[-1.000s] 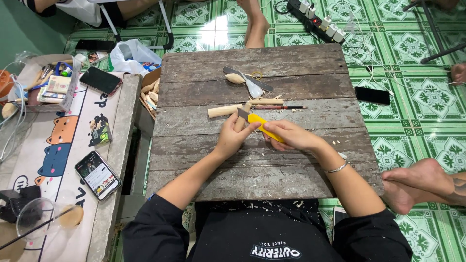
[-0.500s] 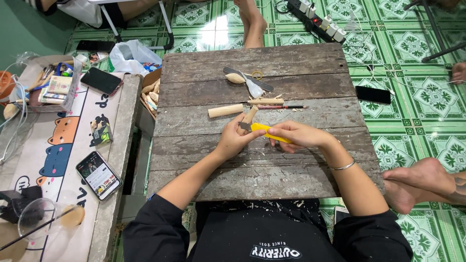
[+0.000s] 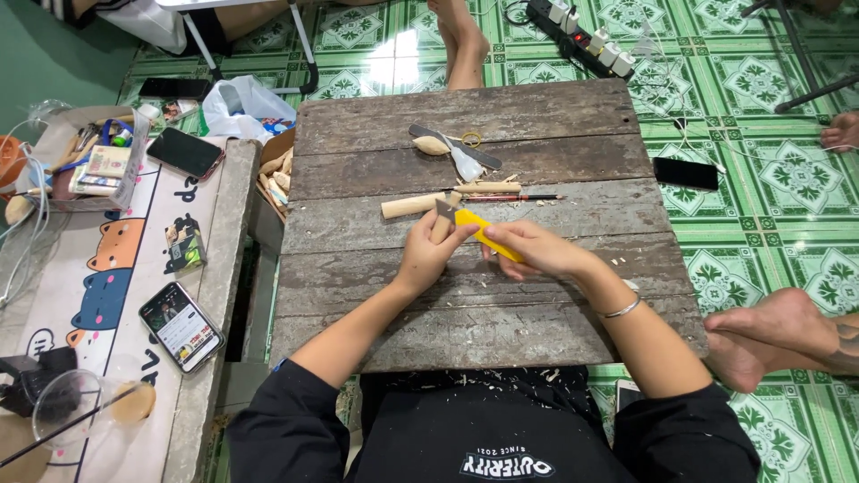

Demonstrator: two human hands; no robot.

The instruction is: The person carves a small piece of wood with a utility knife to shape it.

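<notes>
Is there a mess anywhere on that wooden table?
Yes. Pale wood shavings lie scattered on the wooden table, near the right hand holding a yellow knife, and more cling to the black shirt.

Left bench: two phones (image 3: 182,326) (image 3: 185,153), clear cup (image 3: 67,411) seen.
Floor: black phone (image 3: 684,173), power strip (image 3: 586,40) noted.
Box: wood pieces (image 3: 275,179) stored.

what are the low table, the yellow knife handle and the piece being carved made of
Low table: rough unfinished wood planks, grey and weathered, with visible grain and gaps.
Yellow knife in the right hand: handle looks like smooth plastic, uniformly bright.
Carved piece in the left hand: pale bare wood, likely, given the shavings nearby.
</notes>
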